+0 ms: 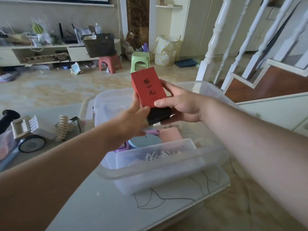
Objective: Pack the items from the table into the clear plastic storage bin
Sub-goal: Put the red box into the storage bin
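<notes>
head view, glass table [100, 205], tiled floor [66, 84]

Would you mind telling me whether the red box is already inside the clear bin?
Not yet: both hands hold the red box in the air above the clear bin.

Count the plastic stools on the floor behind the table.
2: a red stool under the dark basket, and a green stool right of it, behind the red box. Clutter may hide others.

The storage bin [160, 170] is clear, cloudy plastic. The red box [148, 87] looks like matt card with black brushed characters. The table [100, 205] has a glossy, smooth top. The green stool [140, 61] is smooth plastic.
</notes>
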A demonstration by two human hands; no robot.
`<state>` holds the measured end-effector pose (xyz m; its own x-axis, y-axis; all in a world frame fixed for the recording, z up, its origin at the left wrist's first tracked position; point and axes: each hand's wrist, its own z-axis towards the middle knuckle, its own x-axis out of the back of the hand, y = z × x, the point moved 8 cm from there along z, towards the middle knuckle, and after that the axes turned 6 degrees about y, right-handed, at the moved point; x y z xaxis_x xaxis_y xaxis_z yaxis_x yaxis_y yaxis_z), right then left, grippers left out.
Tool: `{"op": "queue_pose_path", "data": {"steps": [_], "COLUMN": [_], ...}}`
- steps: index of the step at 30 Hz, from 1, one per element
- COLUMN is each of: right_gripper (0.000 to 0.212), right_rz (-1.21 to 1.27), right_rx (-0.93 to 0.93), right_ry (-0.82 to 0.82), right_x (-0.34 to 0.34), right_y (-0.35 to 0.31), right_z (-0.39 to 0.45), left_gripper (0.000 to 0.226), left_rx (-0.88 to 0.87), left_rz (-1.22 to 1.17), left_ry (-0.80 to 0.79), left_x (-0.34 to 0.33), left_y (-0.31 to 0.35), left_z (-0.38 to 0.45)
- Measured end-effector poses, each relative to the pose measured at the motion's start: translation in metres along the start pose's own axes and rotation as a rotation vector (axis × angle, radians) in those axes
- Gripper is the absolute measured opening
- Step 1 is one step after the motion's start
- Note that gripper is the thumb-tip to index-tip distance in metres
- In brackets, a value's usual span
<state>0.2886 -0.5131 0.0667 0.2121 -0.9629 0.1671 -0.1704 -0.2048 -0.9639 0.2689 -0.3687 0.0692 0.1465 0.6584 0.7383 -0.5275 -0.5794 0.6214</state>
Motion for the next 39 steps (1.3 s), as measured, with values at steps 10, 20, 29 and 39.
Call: {"op": "queue_pose_path", "data": {"steps": [10,20,29,39], "right_gripper": [0.103,0.052,0.038,0.015], "right_rz": [-1.083,-0.843,-0.768,-1.358], "right_rx": [-0.372,-0.499,-0.44,-0.123], "right_ry": [0.333,0.337,0.396,0.484], "right_x": [0.119,0.114,0.117,0.116], "right_y": [0.063,0.088,0.092,0.002], "right_z": [-0.038,-0.015,-0.008,-0.007], "left_gripper": [0.042,0.073,0.078,0.073], "left_rx": [0.051,0.021,0.002,0.011], "left_rz": [0.429,0.54,0.566,0.53], "left_ry": [-0.754,-0.867,-0.873,-0.846], "left_x": [-0.06,-0.064,-0.066,-0.068], "left_y": [-0.01,-0.012,-0.013,-0.013], "left_z": [-0.046,-0.05,-0.05,-0.047]}}
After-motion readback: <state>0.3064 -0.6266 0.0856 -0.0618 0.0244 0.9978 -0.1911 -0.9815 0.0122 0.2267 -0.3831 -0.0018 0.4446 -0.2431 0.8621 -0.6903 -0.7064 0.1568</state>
